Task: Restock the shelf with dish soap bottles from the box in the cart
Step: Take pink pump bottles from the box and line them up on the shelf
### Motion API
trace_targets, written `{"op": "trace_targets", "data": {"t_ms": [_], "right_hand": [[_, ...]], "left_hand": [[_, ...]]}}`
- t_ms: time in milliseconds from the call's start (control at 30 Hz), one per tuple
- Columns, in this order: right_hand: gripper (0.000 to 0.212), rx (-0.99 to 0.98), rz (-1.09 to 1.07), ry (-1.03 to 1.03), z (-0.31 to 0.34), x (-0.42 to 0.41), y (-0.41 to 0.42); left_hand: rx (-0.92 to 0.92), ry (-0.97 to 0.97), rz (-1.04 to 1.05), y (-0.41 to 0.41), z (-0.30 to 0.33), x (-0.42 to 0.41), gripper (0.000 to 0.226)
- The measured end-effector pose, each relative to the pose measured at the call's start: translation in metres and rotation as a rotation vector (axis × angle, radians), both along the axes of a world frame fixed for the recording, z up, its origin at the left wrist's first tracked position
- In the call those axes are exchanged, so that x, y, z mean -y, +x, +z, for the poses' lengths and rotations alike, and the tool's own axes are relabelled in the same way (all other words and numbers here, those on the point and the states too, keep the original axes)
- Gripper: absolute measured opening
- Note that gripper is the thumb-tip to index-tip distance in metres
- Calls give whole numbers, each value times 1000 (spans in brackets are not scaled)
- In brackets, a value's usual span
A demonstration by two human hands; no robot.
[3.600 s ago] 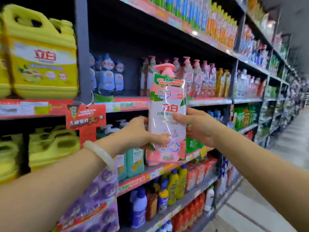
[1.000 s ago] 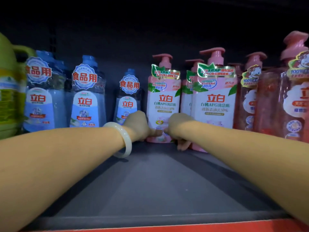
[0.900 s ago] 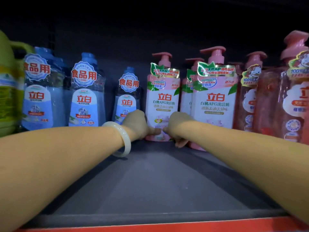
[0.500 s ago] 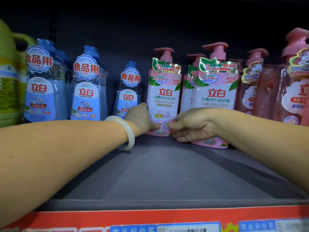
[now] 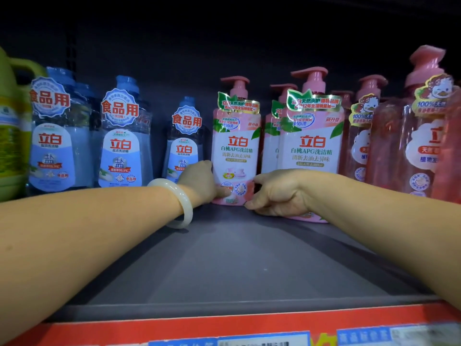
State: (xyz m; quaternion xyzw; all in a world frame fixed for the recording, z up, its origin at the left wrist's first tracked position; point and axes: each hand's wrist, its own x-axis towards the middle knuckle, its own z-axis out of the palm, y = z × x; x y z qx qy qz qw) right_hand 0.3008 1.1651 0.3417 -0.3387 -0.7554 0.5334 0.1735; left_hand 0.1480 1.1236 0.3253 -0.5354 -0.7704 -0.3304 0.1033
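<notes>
A: Now, what do my hands hold?

B: Both grip the base of one pink dish soap bottle [image 5: 235, 146], upright at the back of the grey shelf [image 5: 224, 265].

A: Correct. My left hand [image 5: 203, 182] curls round its left side, thumb on the front label; my right hand [image 5: 277, 193] pinches its lower right edge, fingers curled.

B: And either side of that grip?

A: Just left, a blue bottle [image 5: 184, 138]. Just right, a second pink bottle [image 5: 313, 146], partly behind my right wrist. A pale bangle [image 5: 180, 203] sits on my left wrist.
</notes>
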Motion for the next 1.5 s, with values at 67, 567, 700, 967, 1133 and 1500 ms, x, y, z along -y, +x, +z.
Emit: {"op": "trace_targets", "data": {"t_ms": [67,567,700,967,1133,1500], "right_hand": [[46,-3,-19,-2,1,4,0],[47,617,-105,1243,53,86,34],[41,568,-49,1373,45,120,32],[35,305,231,1592,16,212,-3],[34,98,507,1535,-36,301,-35],[39,72,1079,1435,-172,572,-113]], "left_hand": [[96,-88,-25,2,7,6,48],[-229,-221,-86,41,60,113,56],[-290,-154,-37,45,56,152,51],[-407,-297,241,55,27,279,64],[-331,-459,470,56,-29,388,64],[33,-697,892,49,-176,671,56]]}}
